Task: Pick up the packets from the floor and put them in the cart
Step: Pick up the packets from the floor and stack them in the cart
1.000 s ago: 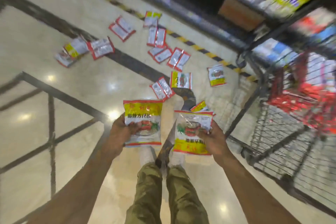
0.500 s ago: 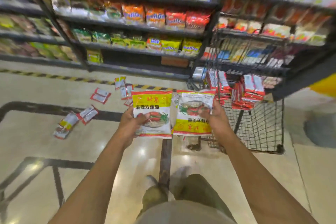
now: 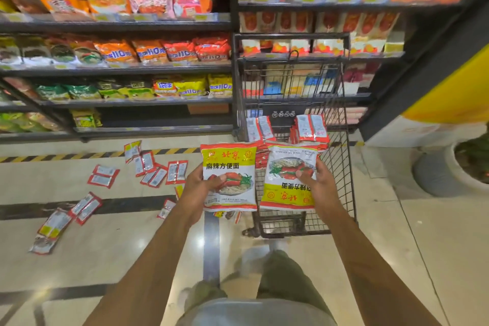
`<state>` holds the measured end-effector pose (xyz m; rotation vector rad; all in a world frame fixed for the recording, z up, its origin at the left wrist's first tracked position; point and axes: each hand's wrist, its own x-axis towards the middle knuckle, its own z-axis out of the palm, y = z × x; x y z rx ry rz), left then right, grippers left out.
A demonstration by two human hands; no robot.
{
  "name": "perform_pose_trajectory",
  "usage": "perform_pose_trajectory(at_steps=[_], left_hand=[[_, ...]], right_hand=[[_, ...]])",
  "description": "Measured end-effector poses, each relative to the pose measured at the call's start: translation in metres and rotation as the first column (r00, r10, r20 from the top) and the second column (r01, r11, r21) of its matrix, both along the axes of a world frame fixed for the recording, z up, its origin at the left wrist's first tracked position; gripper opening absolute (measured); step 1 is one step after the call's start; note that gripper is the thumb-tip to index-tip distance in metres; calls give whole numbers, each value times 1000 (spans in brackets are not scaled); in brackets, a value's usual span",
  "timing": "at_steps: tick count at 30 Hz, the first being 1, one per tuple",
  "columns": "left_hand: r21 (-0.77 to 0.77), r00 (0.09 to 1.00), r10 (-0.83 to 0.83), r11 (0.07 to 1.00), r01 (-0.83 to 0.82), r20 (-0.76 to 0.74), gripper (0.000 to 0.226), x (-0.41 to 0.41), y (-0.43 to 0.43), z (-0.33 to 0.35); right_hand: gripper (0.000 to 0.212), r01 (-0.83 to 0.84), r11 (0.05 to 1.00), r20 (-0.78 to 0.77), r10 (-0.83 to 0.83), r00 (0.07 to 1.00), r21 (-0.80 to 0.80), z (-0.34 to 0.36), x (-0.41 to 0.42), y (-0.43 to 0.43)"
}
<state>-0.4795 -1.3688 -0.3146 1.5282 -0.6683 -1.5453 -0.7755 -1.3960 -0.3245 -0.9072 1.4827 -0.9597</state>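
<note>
two noodle packets are held up side by side in front of the person, their inner edges nearly touching. the left packet (image 3: pixel 229 177) sits upright, its yellow band on top, pinched at its left edge by the left hand (image 3: pixel 197 190) with the thumb laid across the printed bowl. the right packet (image 3: pixel 289 176) is turned upside down — yellow band at the bottom — and the right hand (image 3: pixel 318 185) grasps its right edge, thumb on the front. this one hangs over the near end of the wire cart (image 3: pixel 341 167), while the left one is just beside the cart's left wall. inside the cart, red-and-white packets (image 3: pixel 311 128) stand stacked on edge. more scattered packets (image 3: pixel 156 169) lie on the pale tiled floor (image 3: pixel 105 246) to the left, some across a yellow-and-black striped line. behind it all, dark shelves (image 3: pixel 119 69) hold rows of bagged goods — blurred, so the labels stay unreadable.
</note>
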Motion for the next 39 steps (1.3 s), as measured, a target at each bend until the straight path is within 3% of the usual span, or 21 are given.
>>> perform_pose_trajectory(at_steps=[5, 14, 26, 31, 34, 36, 39], left_hand=[[113, 997, 62, 992, -57, -42, 32, -81, -50, -31], [220, 996, 88, 971, -90, 19, 35, -150, -119, -98], [343, 994, 52, 936, -83, 96, 33, -194, -178, -195], [397, 987, 104, 906, -145, 121, 25, -200, -177, -279], [440, 968, 133, 872, -217, 214, 25, -203, -178, -342], [520, 963, 62, 832, -195, 262, 38, -211, -187, -366], [555, 938, 1, 806, -206, 347, 38, -219, -201, -394]], right_hand=[[40, 30, 993, 58, -37, 998, 110, -28, -78, -50], [45, -51, 971, -3, 53, 999, 232, -105, -150, -128], [46, -7, 916, -62, 35, 997, 401, -211, -177, -157], [47, 18, 906, -81, 18, 997, 423, -285, -177, -168], [40, 38, 889, -117, 17, 993, 457, -337, -168, -180], [38, 42, 867, -139, 32, 990, 497, -367, -164, -194], [34, 52, 866, -186, 48, 981, 497, -400, -158, -204]])
